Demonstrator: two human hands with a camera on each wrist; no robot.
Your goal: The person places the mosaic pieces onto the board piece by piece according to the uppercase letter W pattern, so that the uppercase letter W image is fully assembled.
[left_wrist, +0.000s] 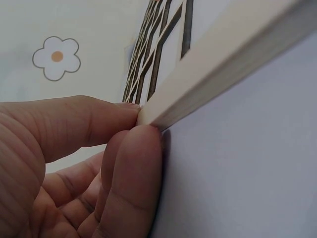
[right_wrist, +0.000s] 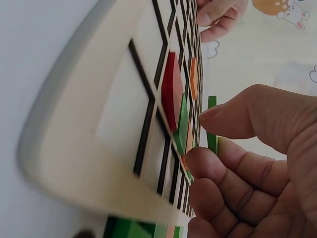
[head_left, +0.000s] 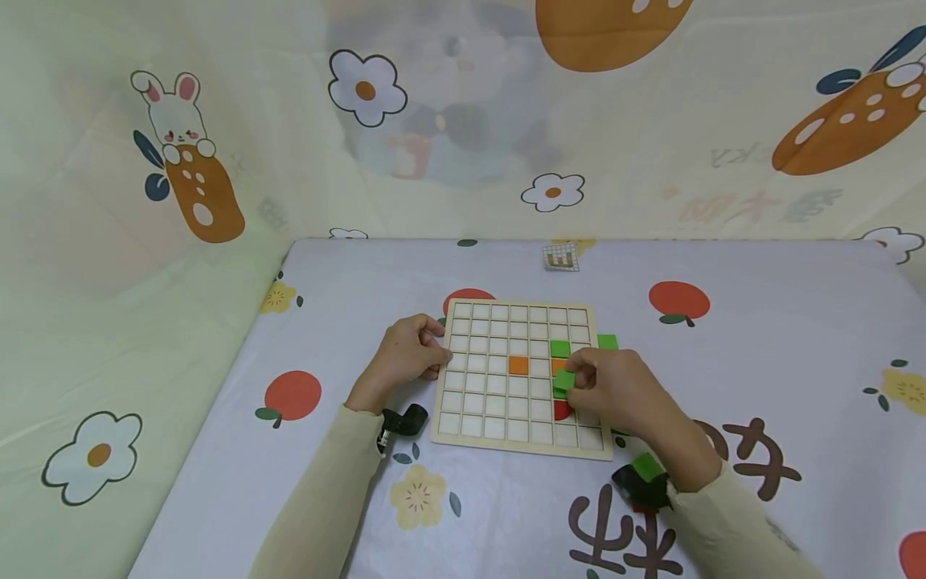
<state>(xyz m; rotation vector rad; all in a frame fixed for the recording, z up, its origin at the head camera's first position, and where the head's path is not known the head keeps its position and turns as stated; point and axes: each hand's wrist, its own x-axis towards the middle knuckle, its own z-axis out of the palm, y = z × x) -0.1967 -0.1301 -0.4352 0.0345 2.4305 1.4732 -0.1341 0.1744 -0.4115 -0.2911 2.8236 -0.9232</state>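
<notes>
A square wooden grid board (head_left: pixel 521 447) lies on the table. My left hand (head_left: pixel 408 347) pinches its left edge; in the left wrist view the thumb and a finger press on the board's rim (left_wrist: pixel 198 74). Over the right part of the grid my right hand (head_left: pixel 625 390) holds a small green tile (head_left: pixel 564 381) between thumb and fingers, also visible edge-on in the right wrist view (right_wrist: pixel 212 124). Just behind it, a green tile (head_left: pixel 560 348) and an orange tile (head_left: pixel 558 365) sit in one column, with a red piece (head_left: pixel 562 411) nearer me. Another orange tile (head_left: pixel 518 365) sits mid-board.
A green tile (head_left: pixel 608 342) lies beyond the board's right edge. Another green tile (head_left: pixel 646 466) shows by the black band (head_left: pixel 642 490) at my right wrist. A small printed grid card (head_left: pixel 561 257) lies at the table's back, before the patterned cloth wall.
</notes>
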